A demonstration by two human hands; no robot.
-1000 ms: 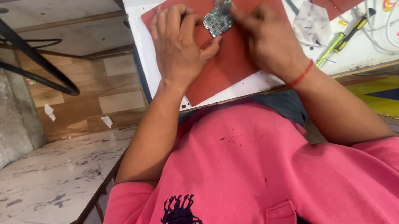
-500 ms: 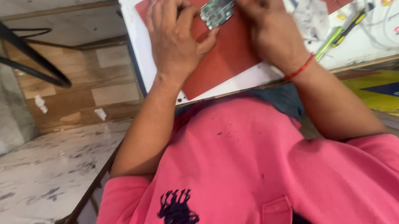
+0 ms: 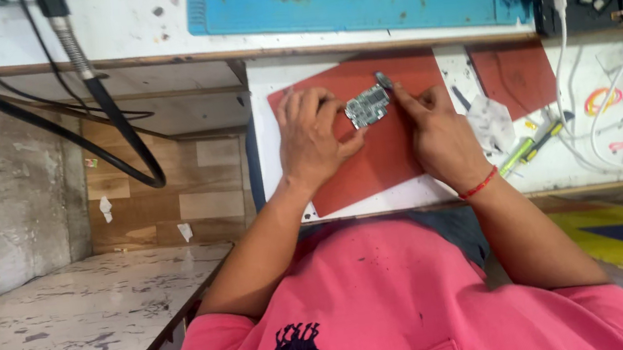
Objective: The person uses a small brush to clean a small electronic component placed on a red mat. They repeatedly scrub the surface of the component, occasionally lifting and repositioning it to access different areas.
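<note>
The left hand (image 3: 312, 138) pins a small circuit board (image 3: 367, 105) flat on the red mat (image 3: 375, 162), its grip narrow on the board's near edge, so it stays steady. The right hand (image 3: 435, 129) pinches a thin tool (too small to tell which) at the board's far corner. White cables (image 3: 606, 133) and a green pen (image 3: 524, 153) crowd the tabletop (image 3: 269, 165) to the right, well apart from the board.

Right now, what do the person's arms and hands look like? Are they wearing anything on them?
Both arms are bare from the short sleeves of a pink shirt down to the fingers, with no gloves. The right hand has a thin red thread band around its wrist. The left hand wears nothing; no rings or watch show on either.
</note>
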